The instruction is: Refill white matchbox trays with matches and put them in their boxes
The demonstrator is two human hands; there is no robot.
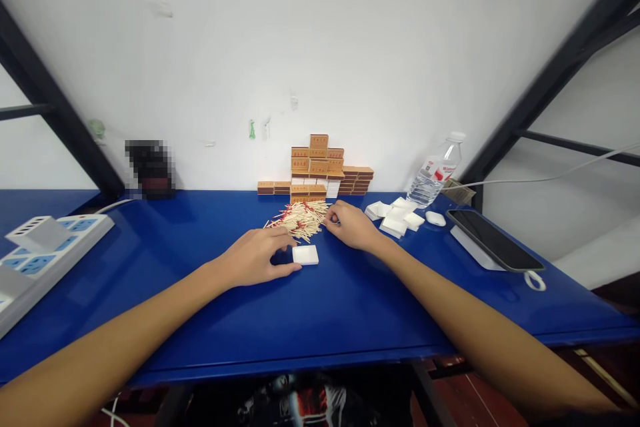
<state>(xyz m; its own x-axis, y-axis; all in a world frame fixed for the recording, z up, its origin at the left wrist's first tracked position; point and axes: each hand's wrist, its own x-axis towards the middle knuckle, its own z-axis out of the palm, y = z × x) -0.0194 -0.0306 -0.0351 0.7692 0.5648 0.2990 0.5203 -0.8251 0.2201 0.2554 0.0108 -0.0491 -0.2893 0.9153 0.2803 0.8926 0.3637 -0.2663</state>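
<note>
A white matchbox tray [305, 255] lies flat on the blue table. My left hand [257, 255] bridges its left end, the thumb at the near corner and a fingertip at the far one. Behind the tray spreads a heap of loose, red-tipped matches [303, 221]. At the heap's right edge my right hand [354, 225] is closed, thumb and fingers pinched together; what lies between them is too small to tell. Several more white trays [399, 215] are piled to the right of that hand.
Orange-brown matchboxes [318, 165] stand stacked against the wall. To the right are a water bottle [437, 171], a white earbud case [435, 218] and a phone [493, 238] propped on a white block. A power strip [65, 260] lies at left; a blurred dark object [151, 170] stands behind.
</note>
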